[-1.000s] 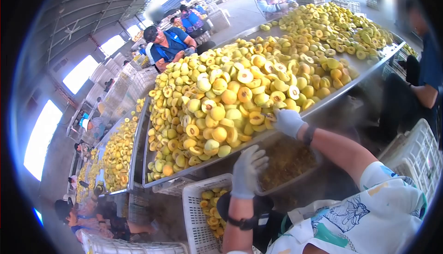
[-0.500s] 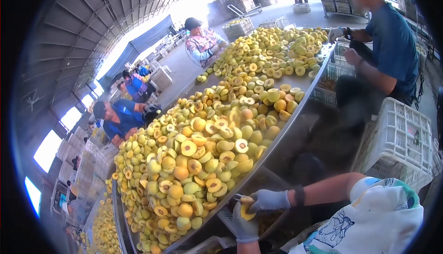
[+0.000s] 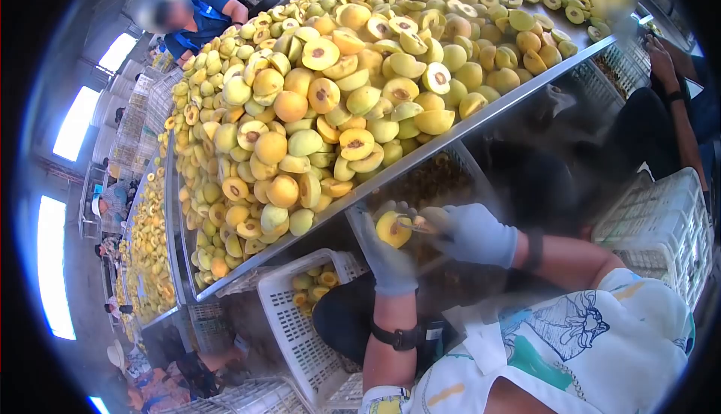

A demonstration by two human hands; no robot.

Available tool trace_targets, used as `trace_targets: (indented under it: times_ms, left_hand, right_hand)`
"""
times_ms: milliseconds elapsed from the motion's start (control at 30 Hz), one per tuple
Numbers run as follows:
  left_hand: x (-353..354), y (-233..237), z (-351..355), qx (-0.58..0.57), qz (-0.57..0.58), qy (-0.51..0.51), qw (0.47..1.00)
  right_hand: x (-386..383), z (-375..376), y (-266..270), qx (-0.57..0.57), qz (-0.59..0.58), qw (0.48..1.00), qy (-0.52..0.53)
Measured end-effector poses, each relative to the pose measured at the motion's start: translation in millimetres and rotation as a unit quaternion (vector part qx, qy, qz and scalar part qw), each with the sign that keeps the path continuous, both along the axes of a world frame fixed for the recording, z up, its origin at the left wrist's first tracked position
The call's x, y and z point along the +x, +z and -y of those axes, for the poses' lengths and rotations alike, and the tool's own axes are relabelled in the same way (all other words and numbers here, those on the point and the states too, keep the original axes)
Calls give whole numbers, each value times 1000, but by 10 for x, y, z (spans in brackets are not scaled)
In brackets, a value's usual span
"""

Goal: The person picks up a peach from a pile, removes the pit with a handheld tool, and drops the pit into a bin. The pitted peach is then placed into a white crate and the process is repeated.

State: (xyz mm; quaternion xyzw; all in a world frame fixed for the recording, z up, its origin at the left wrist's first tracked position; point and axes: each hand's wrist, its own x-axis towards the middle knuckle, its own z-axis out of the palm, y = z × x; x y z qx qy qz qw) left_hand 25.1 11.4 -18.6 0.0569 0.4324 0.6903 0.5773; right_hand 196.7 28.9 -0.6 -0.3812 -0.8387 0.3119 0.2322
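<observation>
My left hand (image 3: 390,264), in a pale grey glove, holds a cut yellow peach half (image 3: 390,231) with its cut face showing. In my gloved right hand (image 3: 481,235) is a small hand tool (image 3: 417,223) with a metal tip, which meets the middle of the cut face. My right fingers partly hide its handle. Both hands are just below the metal rim (image 3: 451,130) of a sorting table. On the table lies a large heap of halved yellow peaches (image 3: 300,128), several with brown stones or hollows showing.
A white crate (image 3: 282,316) with some peach halves stands beside my left arm. Beneath my hands sits a bin (image 3: 451,177) of small brown pieces. Another white crate (image 3: 653,219) is at the right. Co-workers sit across the table (image 3: 203,19) and at the right (image 3: 668,76).
My view has tipped down and come closer to the hands. The tool's tip, earlier past the fruit's edge, is now at the cut face, which has turned towards me.
</observation>
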Motion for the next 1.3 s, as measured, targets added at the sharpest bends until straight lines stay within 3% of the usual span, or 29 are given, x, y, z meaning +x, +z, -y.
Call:
trace_targets:
  times_ms: [167,367,567,767,867,933,1067,1133,1200,1233,1267,1300]
  left_hand:
    - [59,53,27,8,-49,-9,999]
    - [65,-47,35,20,-74,-5,997]
    - [116,-63,34,-29,-87,12,996]
    - [207,38,13,-65,-126,16,990]
    - [195,0,3,-59,-91,2,994]
    - [208,36,-10,-84,-59,1,995]
    - [216,183,-97,-92,2,38,995]
    - [21,47,-69,-46,-6,49,998]
    - [-286,-140,-32,5,-39,111,993]
    - [-422,-69,50,7,-164,114,980]
    - [-549,46,158,4,-289,113,950]
    - [-674,219,323,3,-456,65,887]
  right_hand:
    - [-70,23,-46,16,82,996,-13]
    - [-121,70,-126,60,93,994,-21]
    - [-136,120,-222,-1,125,992,25]
    - [-131,128,-388,-84,-2,995,46]
    - [-149,73,-309,-364,-164,916,36]
    - [-70,-35,-195,-501,-159,848,64]
    - [34,-155,-246,-670,-219,702,105]
    - [41,-149,-349,-572,-251,773,111]
    - [20,-200,-402,-410,-145,898,66]
    - [-1,-216,-440,-282,-27,959,9]
    - [-19,-176,-549,-74,148,986,-4]
    - [-40,-130,-625,-85,141,986,-2]
